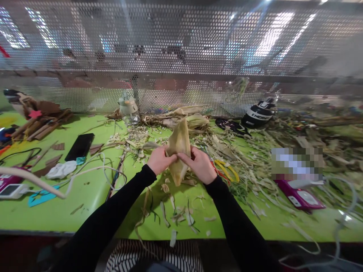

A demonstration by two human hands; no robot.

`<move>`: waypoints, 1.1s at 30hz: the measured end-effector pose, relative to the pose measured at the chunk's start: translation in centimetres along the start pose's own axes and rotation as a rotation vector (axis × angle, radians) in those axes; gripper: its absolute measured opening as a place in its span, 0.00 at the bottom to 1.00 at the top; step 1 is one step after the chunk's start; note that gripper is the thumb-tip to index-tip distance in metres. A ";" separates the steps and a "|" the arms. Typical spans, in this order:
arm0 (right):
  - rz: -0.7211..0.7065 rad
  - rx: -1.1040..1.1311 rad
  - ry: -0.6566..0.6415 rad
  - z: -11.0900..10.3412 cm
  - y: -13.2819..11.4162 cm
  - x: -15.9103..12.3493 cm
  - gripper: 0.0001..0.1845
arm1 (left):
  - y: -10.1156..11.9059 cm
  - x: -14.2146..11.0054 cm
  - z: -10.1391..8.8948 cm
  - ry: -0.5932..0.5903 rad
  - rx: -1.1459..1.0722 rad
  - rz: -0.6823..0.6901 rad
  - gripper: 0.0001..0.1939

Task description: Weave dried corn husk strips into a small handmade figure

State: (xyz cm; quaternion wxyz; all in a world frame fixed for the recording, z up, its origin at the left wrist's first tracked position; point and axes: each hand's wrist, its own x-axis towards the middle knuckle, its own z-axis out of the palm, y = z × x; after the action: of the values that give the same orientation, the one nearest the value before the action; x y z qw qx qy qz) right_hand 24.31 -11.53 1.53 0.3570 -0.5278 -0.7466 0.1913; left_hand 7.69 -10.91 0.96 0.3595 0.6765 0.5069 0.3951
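A pale tan corn husk (179,139), pointed at top and bottom, is held upright over the green table (93,204). My left hand (160,160) pinches its left edge, thumb across the front. From the other side my right hand (202,163) grips it, and the two thumbs almost meet at the middle; the fingers behind the husk are hidden. Scraps of husk (178,215) lie below on the table. Close to my right wrist are yellow-handled scissors (231,170), partly covered by the arm and scraps.
Heaped dry husks (187,113) lie behind my hands. A clear bottle (129,109) and a black bottle (259,113) stand near the perforated metal screen (181,56). A phone (80,146) lies left; a magenta device (300,194) with a white cord sits right.
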 end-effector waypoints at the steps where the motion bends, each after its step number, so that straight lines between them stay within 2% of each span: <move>1: -0.004 -0.039 -0.008 0.1 -0.1 0.0 0.12 | 0.1 -0.1 0.0 0.031 0.072 0.019 0.11; 4: 0.021 -0.230 0.064 0.6 -0.4 -0.3 0.06 | 0.4 -0.5 0.2 0.117 0.259 0.071 0.10; 8: 0.041 -0.375 0.197 1.2 -0.5 -0.5 0.04 | 0.6 -0.7 0.1 0.220 0.335 0.051 0.09; 10: 0.007 -0.320 0.222 1.2 -0.4 -0.5 0.06 | 0.4 -0.5 0.0 0.243 0.291 0.040 0.09; 13: 0.005 -0.202 0.241 1.1 -0.1 -0.3 0.10 | 0.1 -0.1 0.0 0.135 0.081 0.021 0.10; 16: 0.055 -0.010 0.200 1.1 0.3 0.0 0.14 | -0.1 0.1 0.3 0.030 -0.202 -0.036 0.11; 19: 0.069 0.224 0.146 1.2 0.6 0.1 0.17 | -0.1 0.1 0.3 0.030 -0.341 -0.082 0.10; 21: 0.084 0.290 0.124 1.3 0.6 0.0 0.19 | -0.2 0.2 0.1 0.031 -0.299 -0.059 0.10; 25: 0.113 0.233 0.104 1.2 0.2 -0.2 0.20 | -0.4 0.3 -0.4 0.009 -0.095 0.024 0.11; 29: 0.122 0.198 0.120 1.2 -0.1 -0.3 0.21 | -0.5 0.4 -0.6 -0.049 -0.070 0.025 0.12; 33: 0.084 0.170 0.158 1.4 -0.2 -0.4 0.19 | -0.3 0.2 -0.5 0.023 0.059 0.001 0.12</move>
State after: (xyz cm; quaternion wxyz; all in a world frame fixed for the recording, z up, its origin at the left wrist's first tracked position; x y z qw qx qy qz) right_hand 23.17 -11.83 0.62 0.4500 -0.5398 -0.6744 0.2264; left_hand 7.15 -10.65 0.94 0.3334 0.6826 0.5220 0.3878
